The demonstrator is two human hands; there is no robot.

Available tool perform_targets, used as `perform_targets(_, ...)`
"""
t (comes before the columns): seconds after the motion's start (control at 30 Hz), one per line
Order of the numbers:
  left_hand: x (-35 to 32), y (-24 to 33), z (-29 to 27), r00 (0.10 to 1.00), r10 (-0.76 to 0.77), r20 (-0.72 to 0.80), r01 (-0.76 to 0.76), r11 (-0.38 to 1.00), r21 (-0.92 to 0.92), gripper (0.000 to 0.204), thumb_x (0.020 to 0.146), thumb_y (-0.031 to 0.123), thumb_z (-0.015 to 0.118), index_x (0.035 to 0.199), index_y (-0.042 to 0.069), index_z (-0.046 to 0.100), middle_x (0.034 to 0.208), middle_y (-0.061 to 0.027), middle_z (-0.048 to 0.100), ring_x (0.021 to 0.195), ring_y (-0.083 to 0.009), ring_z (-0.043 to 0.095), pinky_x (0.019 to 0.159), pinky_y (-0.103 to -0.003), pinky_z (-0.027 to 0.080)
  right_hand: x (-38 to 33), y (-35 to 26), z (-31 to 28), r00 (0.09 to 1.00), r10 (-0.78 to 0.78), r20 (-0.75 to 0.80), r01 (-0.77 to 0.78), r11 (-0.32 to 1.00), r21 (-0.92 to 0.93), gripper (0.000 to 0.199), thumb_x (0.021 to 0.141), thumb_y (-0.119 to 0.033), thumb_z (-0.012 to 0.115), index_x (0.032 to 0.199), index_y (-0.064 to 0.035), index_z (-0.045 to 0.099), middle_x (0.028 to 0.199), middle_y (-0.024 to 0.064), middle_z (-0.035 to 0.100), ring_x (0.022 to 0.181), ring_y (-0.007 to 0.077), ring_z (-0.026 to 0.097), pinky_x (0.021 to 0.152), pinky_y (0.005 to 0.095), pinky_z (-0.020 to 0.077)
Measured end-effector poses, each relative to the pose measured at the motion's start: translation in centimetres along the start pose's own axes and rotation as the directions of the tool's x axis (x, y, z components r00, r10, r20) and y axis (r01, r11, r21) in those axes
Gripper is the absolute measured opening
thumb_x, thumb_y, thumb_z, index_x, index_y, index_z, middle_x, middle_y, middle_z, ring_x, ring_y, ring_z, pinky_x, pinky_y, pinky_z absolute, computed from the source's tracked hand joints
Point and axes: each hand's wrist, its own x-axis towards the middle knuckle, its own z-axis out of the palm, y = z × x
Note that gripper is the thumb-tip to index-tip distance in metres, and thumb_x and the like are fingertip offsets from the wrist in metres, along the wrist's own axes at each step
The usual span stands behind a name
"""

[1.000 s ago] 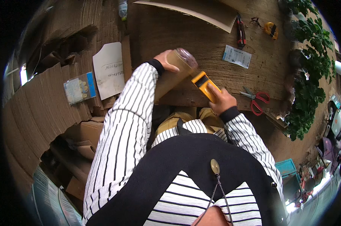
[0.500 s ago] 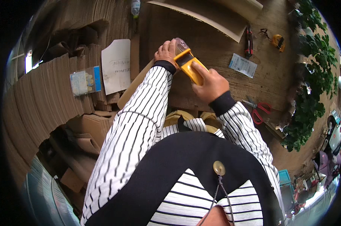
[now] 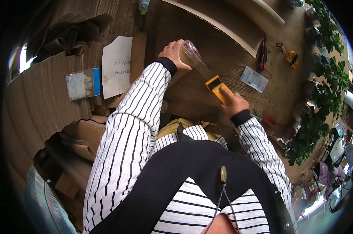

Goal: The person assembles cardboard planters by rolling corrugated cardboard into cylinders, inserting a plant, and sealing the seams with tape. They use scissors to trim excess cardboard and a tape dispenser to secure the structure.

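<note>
My left hand [image 3: 174,54] is closed around a roll of clear tape [image 3: 192,47] above the brown work surface. A see-through strip of tape [image 3: 203,69] seems to stretch from the roll down to a yellow tape cutter [image 3: 218,89]. That cutter, with a dark opening at its end, is gripped by my right hand [image 3: 235,103], thumb along its top. A brown cardboard piece [image 3: 177,82] lies beneath my left wrist; my arm hides part of it.
Cardboard stacks [image 3: 36,105] fill the left, with a white sheet [image 3: 117,66] and a plastic packet [image 3: 83,84] on them. To the right lie a label [image 3: 253,79], a red-black utility knife [image 3: 263,54], a yellow-orange tool [image 3: 292,58], red-handled scissors [image 3: 269,120] and leafy plants [image 3: 315,117].
My right hand has drawn the yellow cutter away from the roll, toward the lower right, with the clear strip now between them. My left hand stays almost in place.
</note>
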Motion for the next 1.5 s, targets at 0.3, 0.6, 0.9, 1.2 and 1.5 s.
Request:
perform_targets(0.3,4.4,-3.1,-3.0,0.957,0.192,0.219,-0.106,0.93,-0.352,0.112,0.048,0.044,0.092,0.137,0.001,0.039,0.127,-0.0206,0.055,0.121,-0.0319,0.052,0.102,-0.038,0.041,8.2,-5.1,1.1,0.999,0.039,0.026,-0.039,0.999,-0.013,0.062,0.074,-0.027,0.074,0.132,-0.0323,0.053,0.097,0.0143,0.063,0.088,0.0328,0.066,0.075,0.0418,0.0547)
perform_targets(0.6,-1.9,1.5,10.6,0.706,0.512,0.489,0.215,0.503,-0.837,0.099,0.065,0.028,0.086,0.145,0.001,0.033,0.133,-0.015,0.05,0.122,-0.0244,0.048,0.105,-0.037,0.038,-9.0,2.0,1.0,0.997,-0.029,-0.078,0.035,0.996,0.082,0.071,0.065,-0.015,0.074,0.133,-0.0291,0.055,0.083,0.0125,0.055,0.07,0.0332,0.062,0.061,0.042,0.0526)
perform_targets(0.9,-8.8,5.1,6.7,0.988,-0.045,-0.146,0.062,0.991,0.116,0.106,0.064,0.029,0.077,0.15,0.01,0.018,0.15,-0.0143,0.028,0.135,-0.0361,0.032,0.109,-0.053,0.027,-2.3,-3.1,-0.3,0.952,-0.216,-0.215,0.235,0.969,0.068,0.067,0.069,-0.021,0.075,0.133,-0.0288,0.054,0.084,0.0128,0.056,0.073,0.0327,0.063,0.064,0.0412,0.0529)
perform_targets(1.2,-8.8,7.3,5.0,0.976,-0.217,-0.031,0.219,0.973,0.078,0.12,0.054,0.051,0.086,0.148,0.02,0.019,0.152,-0.0101,0.024,0.139,-0.0339,0.027,0.112,-0.048,0.028,-9.2,-0.7,-7.5,0.93,-0.306,-0.203,0.323,0.945,0.057,0.07,0.064,-0.019,0.077,0.13,-0.029,0.057,0.076,0.0119,0.056,0.062,0.031,0.063,0.055,0.04,0.0526)
perform_targets(1.5,-4.9,0.4,5.6,1.0,0.004,0.028,0.002,0.973,-0.23,0.12,0.05,0.048,0.089,0.146,0.011,0.028,0.145,-0.0186,0.036,0.133,-0.0363,0.038,0.11,-0.042,0.034,-6.6,3.8,-1.4,0.974,-0.215,-0.065,0.213,0.977,-0.028,0.074,0.067,-0.018,0.077,0.135,-0.0322,0.051,0.086,0.0126,0.057,0.068,0.032,0.064,0.06,0.0416,0.0535)
